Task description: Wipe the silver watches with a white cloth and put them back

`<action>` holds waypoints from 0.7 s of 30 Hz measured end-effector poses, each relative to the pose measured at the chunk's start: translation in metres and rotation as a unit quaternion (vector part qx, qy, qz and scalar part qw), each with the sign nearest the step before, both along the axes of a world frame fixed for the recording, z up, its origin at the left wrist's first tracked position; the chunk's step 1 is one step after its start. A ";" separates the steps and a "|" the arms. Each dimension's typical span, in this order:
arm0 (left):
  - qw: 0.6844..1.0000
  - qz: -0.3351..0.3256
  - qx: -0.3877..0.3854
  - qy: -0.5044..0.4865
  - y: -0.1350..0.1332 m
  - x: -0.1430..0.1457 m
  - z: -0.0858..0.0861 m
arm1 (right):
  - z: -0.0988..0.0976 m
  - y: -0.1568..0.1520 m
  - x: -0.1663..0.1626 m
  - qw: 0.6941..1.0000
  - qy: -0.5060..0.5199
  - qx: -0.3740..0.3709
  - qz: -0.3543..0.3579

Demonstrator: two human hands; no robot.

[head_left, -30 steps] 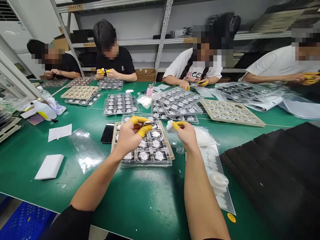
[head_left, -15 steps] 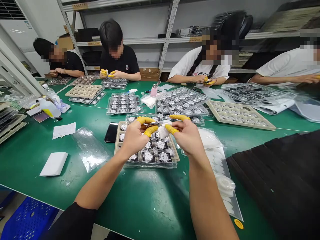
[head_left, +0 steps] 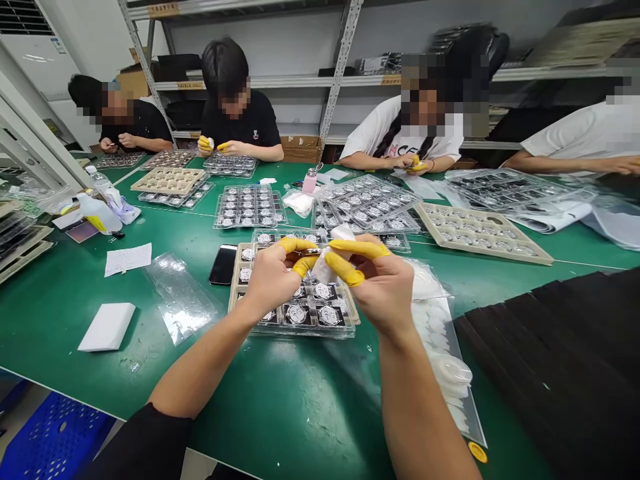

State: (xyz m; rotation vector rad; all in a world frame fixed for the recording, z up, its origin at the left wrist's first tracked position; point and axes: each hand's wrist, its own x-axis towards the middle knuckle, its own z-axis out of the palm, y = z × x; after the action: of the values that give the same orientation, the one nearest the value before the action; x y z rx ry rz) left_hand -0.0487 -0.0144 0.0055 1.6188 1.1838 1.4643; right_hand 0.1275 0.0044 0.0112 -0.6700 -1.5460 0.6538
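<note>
My left hand (head_left: 270, 280) pinches a small round silver-coloured piece (head_left: 306, 252) between yellow finger cots. My right hand (head_left: 377, 287), also in yellow finger cots, is shut on a white wipe (head_left: 324, 268) pressed against that piece, so the hands nearly touch. Much of the piece is hidden by fingers and wipe. Below both hands lies a clear blister tray (head_left: 300, 331) of silver-faced pieces in black-backed cells, partly hidden by my hands. A black smartphone (head_left: 223, 265) lies just left of the tray.
Several loaded trays (head_left: 249, 207) cover the green workbench (head_left: 280, 393) ahead. A pink bottle (head_left: 310, 181) stands among them. Stacked black sheets (head_left: 545, 347) fill the right. A plastic sleeve of white pads (head_left: 440, 340) lies by my right arm. Several co-workers sit opposite.
My right hand has moved left and closed in, bringing the white wipe against the piece in my left hand. My view has shifted slightly.
</note>
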 end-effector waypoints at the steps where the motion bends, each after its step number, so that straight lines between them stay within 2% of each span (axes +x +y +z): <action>1: 1.000 0.002 0.005 0.004 0.000 0.000 -0.001 | -0.001 0.000 -0.002 0.999 -0.011 0.027 -0.016; 7: 1.000 0.005 0.013 0.013 -0.002 0.003 -0.001 | -0.006 0.005 0.004 0.995 -0.007 0.085 -0.051; 13: 0.998 0.026 0.048 0.029 -0.004 0.001 0.006 | 0.001 0.005 0.004 0.988 -0.077 0.122 -0.054; 16: 0.991 0.051 0.089 0.089 -0.006 -0.002 0.010 | 0.000 0.006 0.000 0.979 -0.104 0.156 -0.076; 21: 0.962 0.101 0.164 0.195 -0.011 -0.004 0.014 | -0.007 0.008 -0.004 0.970 -0.111 0.198 -0.082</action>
State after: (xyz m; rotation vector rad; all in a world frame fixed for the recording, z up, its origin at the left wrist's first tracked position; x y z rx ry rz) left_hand -0.0528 -0.0254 0.0190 2.1402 1.4108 1.5788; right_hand 0.1232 0.0121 0.0040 -0.5696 -1.7416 0.1380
